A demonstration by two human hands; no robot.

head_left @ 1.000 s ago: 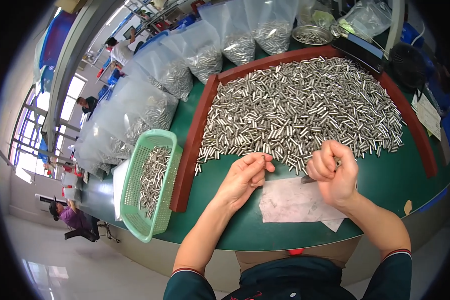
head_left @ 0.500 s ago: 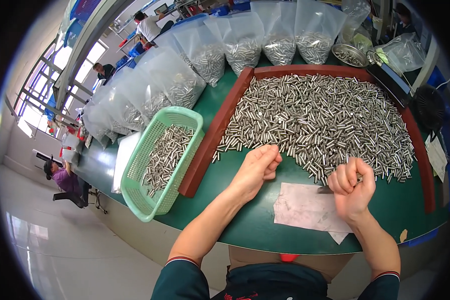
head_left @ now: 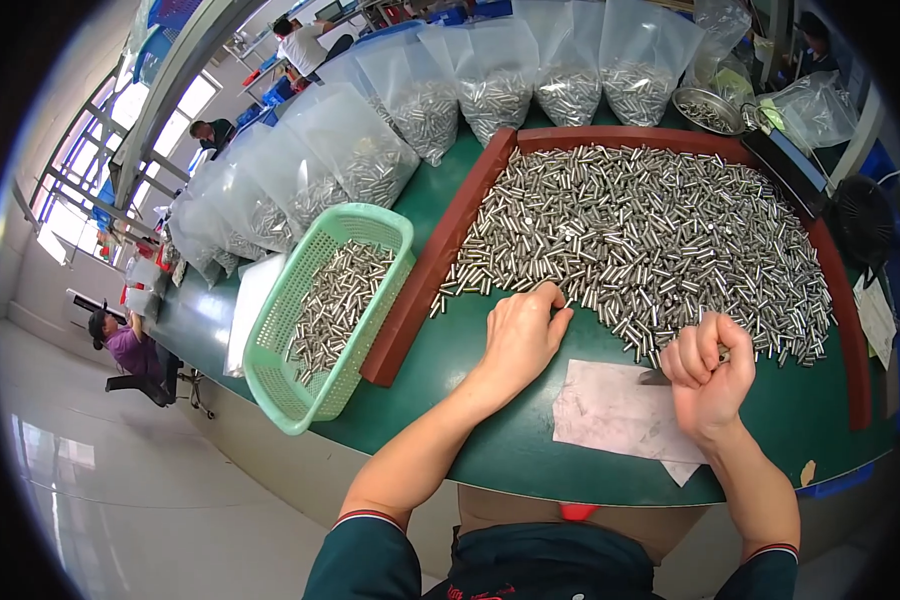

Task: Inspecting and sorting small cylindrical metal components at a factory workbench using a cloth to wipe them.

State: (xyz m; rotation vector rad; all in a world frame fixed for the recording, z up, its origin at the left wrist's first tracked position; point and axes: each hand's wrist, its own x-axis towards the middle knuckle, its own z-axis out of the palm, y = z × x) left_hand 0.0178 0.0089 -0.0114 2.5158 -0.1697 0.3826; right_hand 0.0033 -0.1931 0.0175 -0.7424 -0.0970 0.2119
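Left hand (head_left: pixel 523 335) lies flat on the green table (head_left: pixel 450 400), fingers spread loose, tips touching the near edge of the heap of small metal cylinders (head_left: pixel 640 240), gripping nothing. Right hand (head_left: pixel 708 372) is curled into a fist at the heap's near right edge, over a sheet of paper (head_left: pixel 610 410); something dark pokes out beside it, too small to make out. A red-brown frame (head_left: pixel 440 255) borders the heap. Left of that, a green basket (head_left: pixel 300 390) holds more cylinders. Clear bags (head_left: pixel 420 90) stand behind.
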